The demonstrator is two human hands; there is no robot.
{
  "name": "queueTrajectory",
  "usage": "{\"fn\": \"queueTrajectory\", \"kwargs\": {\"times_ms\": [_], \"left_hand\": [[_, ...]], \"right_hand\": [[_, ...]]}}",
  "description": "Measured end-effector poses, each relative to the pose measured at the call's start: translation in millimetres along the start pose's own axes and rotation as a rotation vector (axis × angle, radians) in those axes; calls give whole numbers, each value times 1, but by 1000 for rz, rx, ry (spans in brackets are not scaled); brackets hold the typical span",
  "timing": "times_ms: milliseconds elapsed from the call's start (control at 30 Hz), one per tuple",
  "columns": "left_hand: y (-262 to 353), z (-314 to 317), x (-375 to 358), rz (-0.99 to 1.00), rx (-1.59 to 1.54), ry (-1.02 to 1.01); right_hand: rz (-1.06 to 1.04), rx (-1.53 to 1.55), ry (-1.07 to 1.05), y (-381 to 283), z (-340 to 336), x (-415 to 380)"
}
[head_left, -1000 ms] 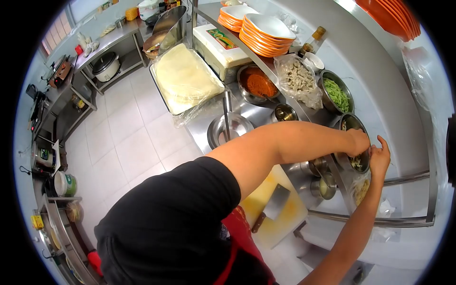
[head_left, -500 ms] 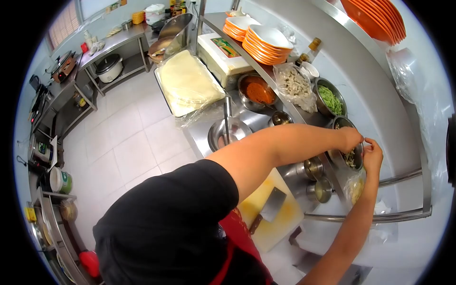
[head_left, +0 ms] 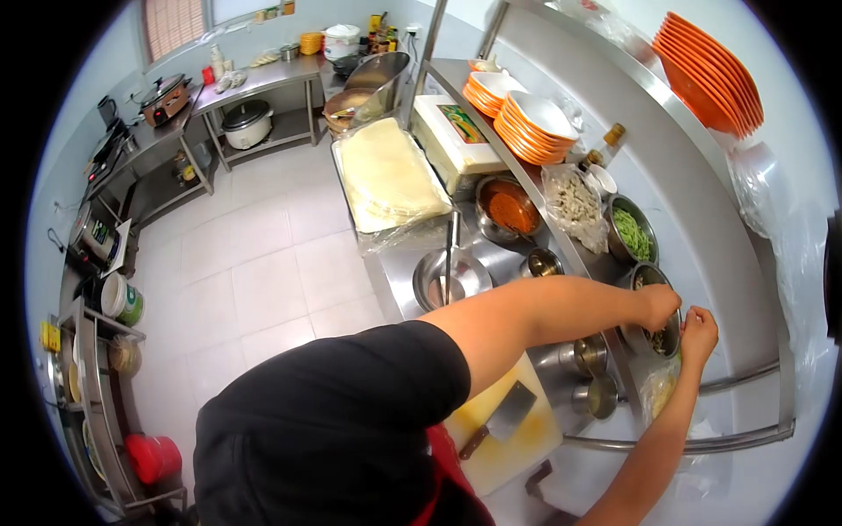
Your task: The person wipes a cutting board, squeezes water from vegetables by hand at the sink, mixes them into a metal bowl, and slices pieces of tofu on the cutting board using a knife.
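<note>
My left hand (head_left: 660, 307) reaches over a metal bowl (head_left: 633, 339) of chopped mixed food on the shelf, its fingers curled. Just beyond the bowl's right rim is my right hand (head_left: 699, 331), fingers bent together in a pinch. The hands are close but apart; anything between their fingers is too small to make out. Part of the bowl is hidden by my left hand. Next to it stands a metal bowl of shredded green vegetable (head_left: 631, 235). A plastic bag with pale food (head_left: 656, 392) lies below my right hand.
A cleaver (head_left: 511, 410) lies on the cutting board (head_left: 491, 472) below my left arm. Stacked orange-rimmed dishes (head_left: 531, 131) and a bag of pale chopped pieces (head_left: 574, 209) share the shelf. A metal bowl (head_left: 427, 280), red sauce (head_left: 511, 213) and dough sheets (head_left: 390, 171) sit on the counter.
My view has shifted, so the surroundings sit further right and lower. My two hands, fingertips nearly meeting before, are now slightly further apart at the bowl.
</note>
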State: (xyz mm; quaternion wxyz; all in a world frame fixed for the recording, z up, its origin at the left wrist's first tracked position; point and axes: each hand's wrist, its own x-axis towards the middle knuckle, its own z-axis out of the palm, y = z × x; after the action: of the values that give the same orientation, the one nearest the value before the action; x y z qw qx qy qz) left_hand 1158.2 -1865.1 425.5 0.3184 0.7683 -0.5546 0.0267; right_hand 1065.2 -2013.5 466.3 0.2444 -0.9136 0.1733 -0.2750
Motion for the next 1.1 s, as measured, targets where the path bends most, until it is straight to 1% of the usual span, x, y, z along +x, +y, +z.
{"fn": "queueTrajectory", "kwargs": {"times_ms": [33,67,100,133,167,200,233,267,300,333,367,400,433,500,533,600,633,667,700,733,767,800,833,867,900,933,1000,1067,1100], "left_hand": [[-1,3,1,-7,-111,126],[-2,7,3,-7,-220,251],[-11,26,18,16,-287,406],[-9,31,33,18,-281,408],[-8,34,46,-120,-753,355],[-9,35,50,-264,-1225,284],[0,25,40,-267,-1225,287],[12,15,32,-317,-1411,265],[23,4,24,-364,-1598,244],[28,-1,20,-360,-1602,257],[34,-6,16,-404,-1679,329],[36,-8,15,-448,-1753,392],[34,-12,16,-440,-1750,390],[26,-19,15,-387,-1580,496],[18,-19,14,-380,-1580,501],[5,-24,6,-255,-1323,488],[3,-29,-1,-250,-1322,493],[-2,-32,-12,-185,-1256,466],[-4,-41,-28,-121,-1187,440],[-5,-54,-43,-121,-1184,447],[-4,-63,-61,-113,-1292,333],[-5,-69,-74,-104,-1398,215],[-7,-70,-77,-106,-1409,186],[-5,-78,-87,-64,-1368,206],[-6,-85,-90,-77,-1352,195],[-3,-86,-95,-97,-1352,184],[4,-90,-105,-109,-1425,190],[7,-112,-130,-98,-1525,161],[4,-113,-136,-72,-1520,149]], "right_hand": [[39,-19,10,-6,1,-3],[31,-7,11,-5,4,-4],[-21,99,-34,-1,8,-6],[-72,202,-78,0,9,-7],[-77,208,-73,-6,8,-8],[26,336,-131,-16,5,-13],[132,459,-196,-22,4,-17],[132,457,-201,-18,8,-17],[99,533,-134,-12,11,-15],[61,608,-69,-9,13,-12],[53,605,-75,-6,12,-8],[132,577,-33,-2,10,-8],[210,551,14,2,7,-7],[227,540,66,10,2,-9],[248,527,112,20,0,-7],[195,496,103,32,-5,0],[61,470,253,34,-5,5],[-74,440,401,36,-5,9],[-79,441,400,47,-7,17],[-290,92,295,64,-9,30],[-485,-260,176,73,-6,31],[-481,-257,166,60,-6,19],[-266,-242,65,38,-10,9],[-59,-222,-30,14,-8,10],[-72,-329,98,20,-8,21],[-79,-340,81,16,-15,14],[-70,-358,238,-4,-24,15],[-132,-285,102,46,-16,38],[-179,-293,59,29,-10,29]]}}
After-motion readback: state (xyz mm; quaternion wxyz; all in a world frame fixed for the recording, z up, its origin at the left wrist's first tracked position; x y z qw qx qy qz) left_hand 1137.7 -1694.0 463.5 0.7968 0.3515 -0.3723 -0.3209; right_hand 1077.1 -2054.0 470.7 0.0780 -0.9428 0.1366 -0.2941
